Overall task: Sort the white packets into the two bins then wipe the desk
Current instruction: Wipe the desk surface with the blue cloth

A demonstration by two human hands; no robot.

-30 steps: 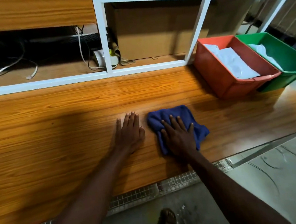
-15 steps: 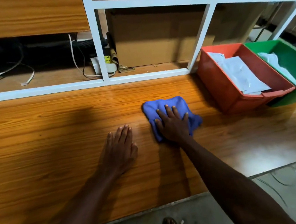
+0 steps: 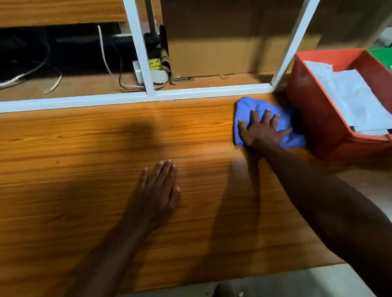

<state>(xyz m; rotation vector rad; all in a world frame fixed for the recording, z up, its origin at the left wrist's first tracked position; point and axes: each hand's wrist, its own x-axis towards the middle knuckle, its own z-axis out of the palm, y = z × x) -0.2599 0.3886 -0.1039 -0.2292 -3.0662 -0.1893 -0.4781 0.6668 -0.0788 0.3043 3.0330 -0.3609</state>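
Observation:
My right hand (image 3: 262,130) presses flat on a blue cloth (image 3: 246,105) on the wooden desk (image 3: 73,185), at the far side right beside the red bin (image 3: 313,121). The cloth touches the bin's near wall. White packets (image 3: 354,100) lie in the red bin. A green bin (image 3: 390,51) stands behind it at the right edge, with something white in it. My left hand (image 3: 157,196) rests flat on the desk, palm down, fingers together, holding nothing.
A white shelf frame (image 3: 143,57) runs along the back of the desk. Behind it stand a cardboard box (image 3: 226,36), loose cables (image 3: 108,60) and a small white device. The desk's front edge is near my body; the floor and my feet show below.
My right hand has slid the blue cloth away from me and to the right, up against the red bin. My left hand has stayed flat on the desk.

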